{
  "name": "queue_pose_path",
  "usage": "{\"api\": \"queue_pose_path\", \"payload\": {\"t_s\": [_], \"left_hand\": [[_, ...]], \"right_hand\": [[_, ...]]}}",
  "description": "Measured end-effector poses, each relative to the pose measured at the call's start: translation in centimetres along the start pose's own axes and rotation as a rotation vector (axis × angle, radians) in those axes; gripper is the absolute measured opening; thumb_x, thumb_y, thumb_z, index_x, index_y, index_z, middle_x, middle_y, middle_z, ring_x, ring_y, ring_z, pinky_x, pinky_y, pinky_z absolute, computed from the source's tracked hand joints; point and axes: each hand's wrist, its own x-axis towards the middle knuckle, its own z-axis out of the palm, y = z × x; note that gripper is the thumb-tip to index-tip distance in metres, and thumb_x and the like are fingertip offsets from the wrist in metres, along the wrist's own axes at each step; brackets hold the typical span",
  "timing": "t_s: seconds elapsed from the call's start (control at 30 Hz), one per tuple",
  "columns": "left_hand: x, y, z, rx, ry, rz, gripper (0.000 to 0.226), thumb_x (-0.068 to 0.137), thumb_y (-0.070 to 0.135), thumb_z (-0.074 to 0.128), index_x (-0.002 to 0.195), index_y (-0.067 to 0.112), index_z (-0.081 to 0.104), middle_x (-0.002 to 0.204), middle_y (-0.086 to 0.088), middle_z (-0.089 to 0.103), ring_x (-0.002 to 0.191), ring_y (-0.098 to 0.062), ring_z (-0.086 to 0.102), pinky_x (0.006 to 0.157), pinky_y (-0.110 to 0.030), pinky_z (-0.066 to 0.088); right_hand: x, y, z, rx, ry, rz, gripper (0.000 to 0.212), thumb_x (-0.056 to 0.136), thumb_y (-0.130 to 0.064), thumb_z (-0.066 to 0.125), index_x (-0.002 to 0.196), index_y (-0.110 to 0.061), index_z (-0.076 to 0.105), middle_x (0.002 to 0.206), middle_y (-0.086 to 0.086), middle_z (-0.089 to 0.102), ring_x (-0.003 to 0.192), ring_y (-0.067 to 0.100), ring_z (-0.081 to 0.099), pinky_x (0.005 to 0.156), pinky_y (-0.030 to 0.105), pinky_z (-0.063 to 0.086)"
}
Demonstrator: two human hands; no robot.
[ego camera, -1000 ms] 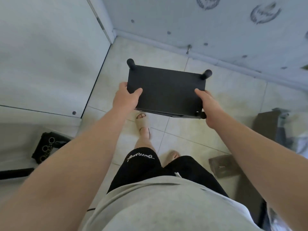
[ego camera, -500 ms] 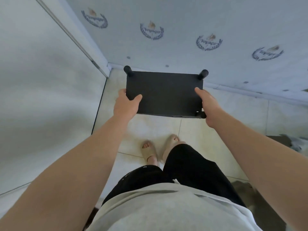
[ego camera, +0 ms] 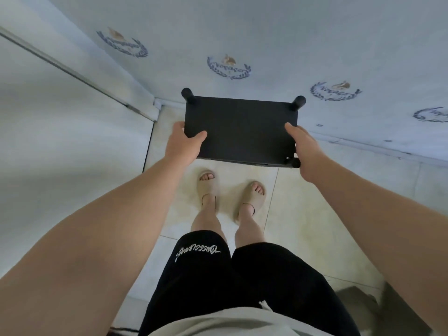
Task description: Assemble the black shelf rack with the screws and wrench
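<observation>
The black shelf rack (ego camera: 242, 129) is held out in front of the body, gripped at its two short ends. Its flat top panel is seen from above, with its long axis running left to right, square across the line of the arms. The left hand (ego camera: 184, 144) is clamped on the near left corner, the thumb laid on top of the panel and the fingers hidden round the edge. The right hand (ego camera: 303, 146) is closed on the right end just above the near right post (ego camera: 294, 162), and its fingers are also hidden. Two further posts (ego camera: 188, 94) are seen standing up at the far corners.

The rack is placed over the tiled floor (ego camera: 303, 202), beyond the sandalled feet (ego camera: 207, 187) and close to the patterned wall (ego camera: 266, 32), near the corner of the room. Whether its base touches the floor cannot be told, since everything below the top panel is covered by it.

Both hands are about equally near, so the load is shared evenly. No screws or wrench are in view. The rack is judged to be assembled, or nearly so, and a level lowering beside the wall would be called for next.
</observation>
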Motion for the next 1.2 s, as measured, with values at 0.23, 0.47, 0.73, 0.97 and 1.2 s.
{"api": "queue_pose_path", "payload": {"t_s": [0.23,0.47,0.73,0.97,1.2], "left_hand": [[6.8,0.9,0.9,0.030,-0.056,-0.018,0.056,0.088,0.044,0.066,0.135,0.026,0.041,0.113,0.007,0.060,0.097,-0.016,0.064,0.079,-0.032,0.055],[10.4,2.3,1.5,0.082,-0.058,0.026,0.059,0.088,0.046,0.065,0.137,0.025,0.041,0.127,0.001,0.058,0.106,-0.023,0.062,0.093,-0.043,0.055],[12.2,4.2,1.3,0.127,-0.061,0.081,0.062,0.088,0.045,0.065,0.139,0.022,0.039,0.128,-0.003,0.057,0.108,-0.025,0.061,0.092,-0.044,0.055],[11.2,4.2,0.9,0.169,-0.114,0.067,0.071,0.088,0.044,0.066,0.148,0.021,0.035,0.138,-0.002,0.050,0.120,-0.027,0.056,0.100,-0.046,0.051],[9.8,5.2,-0.6,0.466,-0.148,0.168,0.077,0.091,0.052,0.058,0.154,0.025,0.026,0.154,-0.005,0.037,0.140,-0.034,0.035,0.112,-0.054,0.035]], "right_hand": [[5.7,-1.9,2.7,0.037,0.064,0.045,0.027,0.097,-0.053,0.055,0.122,-0.040,0.058,0.103,-0.024,0.059,0.093,0.004,0.061,0.066,0.027,0.048],[9.0,-2.8,3.8,0.054,0.116,0.036,0.020,0.098,-0.051,0.056,0.114,-0.041,0.059,0.106,-0.022,0.061,0.101,0.008,0.063,0.080,0.032,0.054],[10.8,-3.7,4.1,0.052,0.124,-0.001,0.011,0.097,-0.049,0.056,0.099,-0.042,0.064,0.106,-0.021,0.065,0.102,0.008,0.065,0.090,0.037,0.056],[9.4,-3.6,4.6,0.000,0.135,-0.021,0.029,0.099,-0.044,0.056,0.126,-0.033,0.058,0.111,-0.017,0.064,0.104,0.010,0.065,0.072,0.030,0.060],[7.3,-3.9,4.7,-0.209,0.129,-0.086,0.058,0.100,-0.050,0.051,0.153,-0.034,0.037,0.146,-0.005,0.052,0.131,0.022,0.052,0.113,0.047,0.043]]}}
